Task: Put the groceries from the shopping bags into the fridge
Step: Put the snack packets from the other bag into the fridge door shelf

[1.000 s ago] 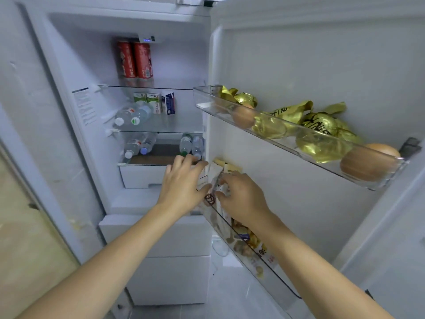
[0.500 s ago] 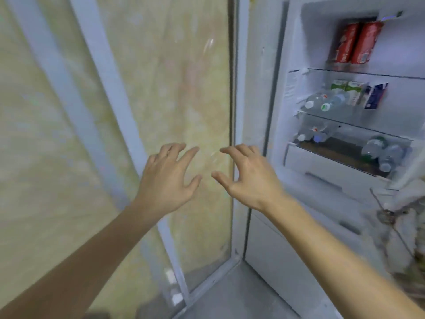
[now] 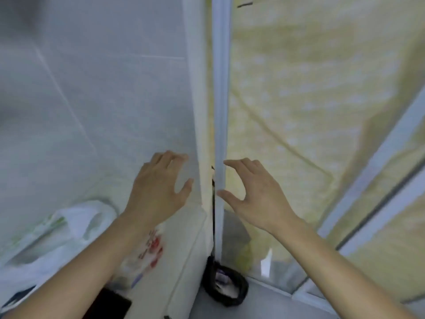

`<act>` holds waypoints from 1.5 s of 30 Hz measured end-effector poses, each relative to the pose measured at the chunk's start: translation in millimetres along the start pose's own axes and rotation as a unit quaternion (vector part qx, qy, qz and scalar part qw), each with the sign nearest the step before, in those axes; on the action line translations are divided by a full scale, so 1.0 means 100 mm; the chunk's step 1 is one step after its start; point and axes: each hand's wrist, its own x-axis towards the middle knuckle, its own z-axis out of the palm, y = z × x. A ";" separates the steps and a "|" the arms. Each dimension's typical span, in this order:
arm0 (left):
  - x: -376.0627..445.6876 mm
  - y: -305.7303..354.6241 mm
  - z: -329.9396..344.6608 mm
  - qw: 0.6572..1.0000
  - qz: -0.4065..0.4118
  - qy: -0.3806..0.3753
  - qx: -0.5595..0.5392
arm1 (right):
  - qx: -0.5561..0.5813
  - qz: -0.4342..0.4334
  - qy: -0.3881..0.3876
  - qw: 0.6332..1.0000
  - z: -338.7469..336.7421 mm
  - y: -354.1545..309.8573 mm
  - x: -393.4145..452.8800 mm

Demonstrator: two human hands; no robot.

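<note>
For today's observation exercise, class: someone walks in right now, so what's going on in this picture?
A person's two bare hands are out in front, both empty. The left hand and right hand hang with fingers loosely spread, touching nothing. Below the left arm lies a white shopping bag with red print, not yet picked up. The fridge is out of view; ahead are a tiled wall and a white frame.
</note>
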 end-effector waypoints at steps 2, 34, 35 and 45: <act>-0.32 -0.50 -0.05 0.998 -0.063 -0.011 0.007 | 0.041 -0.034 -0.035 0.998 0.45 -0.31 0.16; -2.01 -2.94 2.16 0.875 -0.339 -0.284 0.197 | 0.085 -0.404 -0.400 0.818 5.60 -0.93 0.86; -1.99 -2.93 2.12 0.858 -0.348 -0.320 0.200 | 0.076 -0.407 -0.402 0.817 5.60 -0.92 0.85; -1.99 -2.89 2.23 0.810 -0.352 -0.426 0.196 | 0.035 -0.456 -0.355 0.816 5.49 -0.85 0.76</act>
